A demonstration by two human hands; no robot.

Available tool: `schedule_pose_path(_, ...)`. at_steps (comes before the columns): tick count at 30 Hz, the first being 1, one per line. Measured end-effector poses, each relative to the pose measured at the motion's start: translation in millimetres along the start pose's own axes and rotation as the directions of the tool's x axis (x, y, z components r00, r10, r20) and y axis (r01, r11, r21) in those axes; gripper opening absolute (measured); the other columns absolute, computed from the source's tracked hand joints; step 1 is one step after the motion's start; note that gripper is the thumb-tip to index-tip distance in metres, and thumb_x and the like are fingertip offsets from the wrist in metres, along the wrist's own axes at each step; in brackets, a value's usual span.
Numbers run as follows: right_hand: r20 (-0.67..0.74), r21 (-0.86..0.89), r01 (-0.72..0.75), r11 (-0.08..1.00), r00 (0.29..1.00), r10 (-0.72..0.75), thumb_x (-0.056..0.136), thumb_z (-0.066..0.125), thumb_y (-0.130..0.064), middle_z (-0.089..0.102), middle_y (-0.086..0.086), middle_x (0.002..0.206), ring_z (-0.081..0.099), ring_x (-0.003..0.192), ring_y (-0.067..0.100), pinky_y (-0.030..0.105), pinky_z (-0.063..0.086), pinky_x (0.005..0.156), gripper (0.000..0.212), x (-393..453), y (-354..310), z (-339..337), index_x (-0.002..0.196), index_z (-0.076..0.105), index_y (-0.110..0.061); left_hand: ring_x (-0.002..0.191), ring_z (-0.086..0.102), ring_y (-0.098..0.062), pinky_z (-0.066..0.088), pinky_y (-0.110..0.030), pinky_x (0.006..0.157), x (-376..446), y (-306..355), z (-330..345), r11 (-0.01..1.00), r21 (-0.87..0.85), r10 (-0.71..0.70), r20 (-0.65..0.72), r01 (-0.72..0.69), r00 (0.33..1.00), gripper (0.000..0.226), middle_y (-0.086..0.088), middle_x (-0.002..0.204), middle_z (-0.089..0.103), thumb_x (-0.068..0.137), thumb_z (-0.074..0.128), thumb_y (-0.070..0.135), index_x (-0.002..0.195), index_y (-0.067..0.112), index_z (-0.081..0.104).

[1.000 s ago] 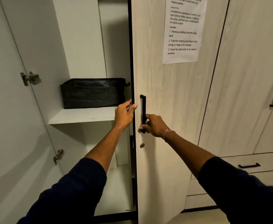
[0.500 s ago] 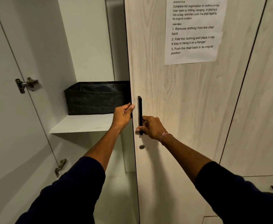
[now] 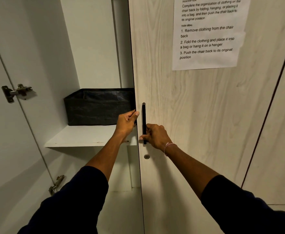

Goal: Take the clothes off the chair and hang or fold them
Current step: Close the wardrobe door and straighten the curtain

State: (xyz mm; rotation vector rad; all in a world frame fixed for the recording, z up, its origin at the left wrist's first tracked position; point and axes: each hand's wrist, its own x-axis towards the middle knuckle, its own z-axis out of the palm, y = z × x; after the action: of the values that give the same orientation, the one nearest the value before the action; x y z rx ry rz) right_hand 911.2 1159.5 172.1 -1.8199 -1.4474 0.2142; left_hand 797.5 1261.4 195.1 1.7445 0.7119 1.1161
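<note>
The right hand (image 3: 156,135) is clamped on the black handle (image 3: 144,122), while the left hand (image 3: 126,123) grips the door (image 3: 197,115) edge to steady it, probably to swing it. No clothes or chair are in view; a dark bin (image 3: 97,107) sits on the shelf (image 3: 81,137)

A black fabric bag (image 3: 99,107) stood upright on a white shelf (image 3: 81,137) a little left of the frame's centre, inside the open wardrobe. It was a low, soft-sided box shape with a slightly creased front and an open top, pushed back towards the rear wall. Its right end was hidden behind the edge of the wood-grain door (image 3: 197,115). What it held could not be seen.
</note>
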Motion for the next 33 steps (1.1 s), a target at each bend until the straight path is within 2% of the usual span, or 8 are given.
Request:
schedule_pose_path(4,0.007,-0.006,0.019,1.000,1.000,-0.019,0.083,0.081,-0.027,0.069,-0.001,0.078,0.071,0.077,0.021,0.037,0.059,0.081,0.027,0,3,0,0.103,0.069,-0.013,0.111,0.067,-0.021,0.056,-0.035,0.096,-2,-1,0,0.999,-0.038,-0.002,0.014,0.003,1.000,0.040,-0.010,0.116,0.070,0.100,0.058,0.027,0.134,0.007,0.060)
schedule_pose_path(10,-0.011,-0.035,-0.004,0.999,1.000,0.004,0.088,0.076,-0.026,0.073,0.009,0.095,0.061,0.076,0.016,0.015,0.042,0.064,0.033,-9,-5,-3,0.112,0.067,-0.006,0.114,0.065,-0.021,0.053,-0.044,0.101,-6,2,4,0.997,0.068,-0.021,-0.059,0.025,0.998,0.044,-0.008,0.124,0.068,0.098,0.059,0.034,0.137,0.013,0.059)
schedule_pose_path(16,-0.041,-0.373,-0.057,0.926,0.998,0.045,0.096,0.062,-0.044,0.066,0.014,0.109,0.065,0.095,0.030,0.031,0.045,0.070,0.042,-29,-19,-3,0.115,0.062,-0.007,0.109,0.066,-0.020,0.054,-0.038,0.098,-33,12,-7,0.980,0.198,-0.030,-0.036,0.037,0.999,0.040,-0.007,0.130,0.065,0.100,0.056,0.014,0.140,0.018,0.056)
schedule_pose_path(19,-0.029,-0.495,-0.057,0.867,0.998,0.050,0.097,0.059,-0.049,0.062,0.012,0.115,0.062,0.101,0.029,0.032,0.043,0.073,0.048,-44,-32,-4,0.121,0.058,-0.008,0.100,0.068,-0.018,0.056,-0.031,0.091,-58,5,-29,0.945,0.327,-0.011,-0.052,0.027,0.999,0.039,-0.007,0.123,0.069,0.100,0.058,0.014,0.138,0.018,0.057)
schedule_pose_path(22,-0.039,-0.564,-0.059,0.823,0.998,0.044,0.098,0.058,-0.045,0.062,0.011,0.118,0.063,0.104,0.029,0.032,0.042,0.074,0.044,-64,-45,-2,0.124,0.057,-0.009,0.101,0.068,-0.021,0.055,-0.035,0.094,-88,-1,-58,0.896,0.442,-0.009,-0.099,0.052,0.995,0.038,-0.009,0.123,0.070,0.099,0.060,0.017,0.136,0.020,0.060)
schedule_pose_path(26,0.003,-0.576,-0.001,0.818,1.000,0.003,0.098,0.058,-0.039,0.063,0.011,0.118,0.064,0.104,0.028,0.034,0.047,0.077,0.037,-97,-72,17,0.123,0.057,-0.011,0.103,0.066,-0.020,0.052,-0.028,0.092,-137,3,-97,0.857,0.510,-0.013,-0.114,0.070,0.993,0.038,-0.008,0.123,0.069,0.097,0.062,0.012,0.135,0.017,0.062)
schedule_pose_path(29,0.053,-0.546,0.072,0.835,0.997,-0.052,0.096,0.062,-0.039,0.063,0.012,0.119,0.064,0.106,0.031,0.038,0.051,0.082,0.041,-127,-94,35,0.125,0.055,-0.011,0.101,0.067,-0.020,0.053,-0.032,0.095,-178,7,-119,0.842,0.533,-0.034,-0.104,0.084,0.994,0.040,-0.009,0.122,0.069,0.095,0.063,0.009,0.134,0.017,0.062)
schedule_pose_path(33,0.161,-0.494,0.153,0.856,0.983,-0.082,0.095,0.064,-0.039,0.058,0.015,0.130,0.060,0.115,0.035,0.044,0.051,0.092,0.050,-176,-128,59,0.134,0.049,-0.011,0.099,0.068,-0.021,0.049,-0.024,0.084,-251,22,-152,0.793,0.604,-0.023,-0.106,0.083,0.994,0.036,-0.010,0.117,0.072,0.097,0.062,0.017,0.133,0.019,0.063)
